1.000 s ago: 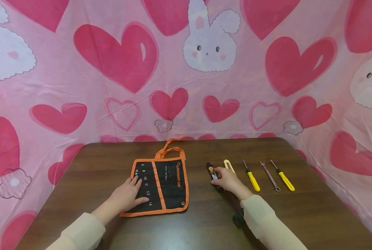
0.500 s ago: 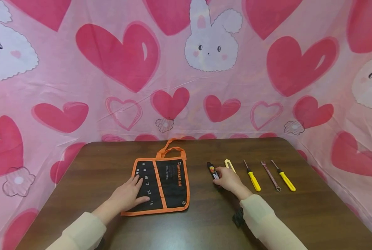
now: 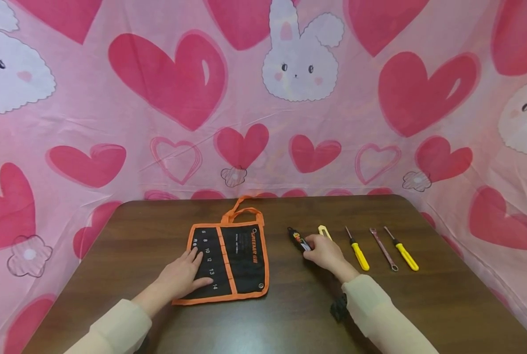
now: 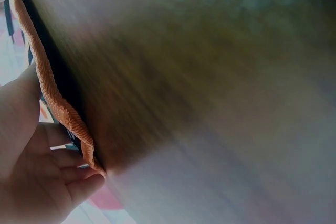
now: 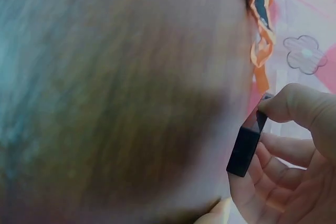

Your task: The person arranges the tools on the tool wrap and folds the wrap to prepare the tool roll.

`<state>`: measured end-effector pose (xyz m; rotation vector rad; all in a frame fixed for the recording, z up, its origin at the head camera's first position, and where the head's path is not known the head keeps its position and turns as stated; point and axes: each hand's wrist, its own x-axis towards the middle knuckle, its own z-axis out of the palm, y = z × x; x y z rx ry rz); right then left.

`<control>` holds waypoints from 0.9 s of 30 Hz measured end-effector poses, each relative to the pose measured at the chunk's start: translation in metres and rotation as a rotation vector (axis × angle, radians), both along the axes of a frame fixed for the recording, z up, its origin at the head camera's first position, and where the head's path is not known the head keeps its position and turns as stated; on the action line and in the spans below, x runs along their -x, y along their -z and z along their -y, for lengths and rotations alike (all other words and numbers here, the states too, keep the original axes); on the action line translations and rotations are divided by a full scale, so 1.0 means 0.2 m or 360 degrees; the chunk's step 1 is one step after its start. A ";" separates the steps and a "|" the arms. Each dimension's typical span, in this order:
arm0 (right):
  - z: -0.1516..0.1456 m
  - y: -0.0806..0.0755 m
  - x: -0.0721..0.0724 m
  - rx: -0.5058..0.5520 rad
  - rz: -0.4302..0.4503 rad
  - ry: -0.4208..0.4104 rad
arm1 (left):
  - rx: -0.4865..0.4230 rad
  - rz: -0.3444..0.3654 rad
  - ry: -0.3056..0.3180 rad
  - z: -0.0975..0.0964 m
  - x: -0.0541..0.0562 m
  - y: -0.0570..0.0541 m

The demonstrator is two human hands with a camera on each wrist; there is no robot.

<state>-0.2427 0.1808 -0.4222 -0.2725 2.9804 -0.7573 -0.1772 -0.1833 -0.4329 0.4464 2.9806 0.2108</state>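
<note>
A black tool pouch with orange edging and printed sizes lies flat on the table. My left hand rests on its left half with fingers spread; the left wrist view shows the pouch's orange edge beside the hand. To the right of the pouch, my right hand pinches a narrow black pack with a printed label and a small loop at its far tip. In the right wrist view the pack's black end sits between thumb and fingers. A pale yellow utility knife is partly hidden behind this hand.
Right of the right hand lie a yellow-handled screwdriver, a combination wrench and another yellow-handled screwdriver. Orange straps extend from the pouch's back edge. A pink heart-patterned cloth hangs behind the wooden table.
The black pack's far end has swung slightly left and up in the right hand's pinch. The left hand stays on the pouch.
</note>
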 end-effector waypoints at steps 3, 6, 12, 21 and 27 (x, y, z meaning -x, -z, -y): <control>0.02 -0.01 -0.01 0.0045 -0.0042 -0.0044 | 0.0003 -0.0006 -0.0002 0.00 0.00 0.00; 0.05 -0.03 -0.02 0.0082 -0.0103 -0.0135 | 0.0007 -0.0008 0.0002 0.00 0.01 0.01; 0.12 -0.06 -0.06 0.0098 -0.0192 -0.0391 | 0.0012 -0.0008 0.0004 0.00 0.01 0.01; 0.23 -0.08 -0.13 -0.0045 -0.0206 -0.0740 | 0.0010 0.0000 0.0004 0.00 0.00 0.01; 0.29 -0.07 -0.16 -0.0078 -0.0146 -0.0887 | 0.0023 0.0008 0.0001 0.00 0.00 0.00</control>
